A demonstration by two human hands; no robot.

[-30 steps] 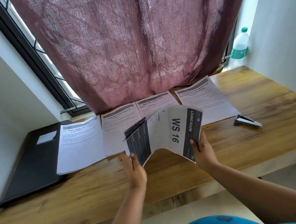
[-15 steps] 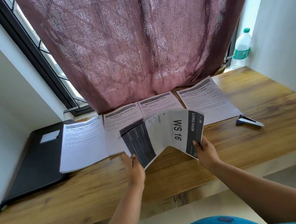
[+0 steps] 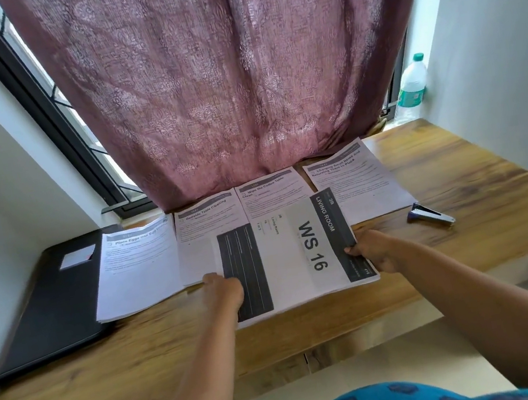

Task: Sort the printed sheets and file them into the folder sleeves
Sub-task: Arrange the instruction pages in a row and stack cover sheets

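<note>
Head view: both hands, left [image 3: 223,289] and right [image 3: 373,251], grasp the WS 16 sheet [image 3: 299,256] overlapping table piles, stapler [image 3: 429,214] beside.

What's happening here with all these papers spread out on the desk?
A person is sorting printed sheets on a wooden desk. Both hands hold a sheet marked WS 16, the left hand at its left end, the right hand at its right end, over a row of four printed sheets by the curtain. A closed black folder lies at the left, with nothing visibly filed. A stapler lies at the right.
</note>
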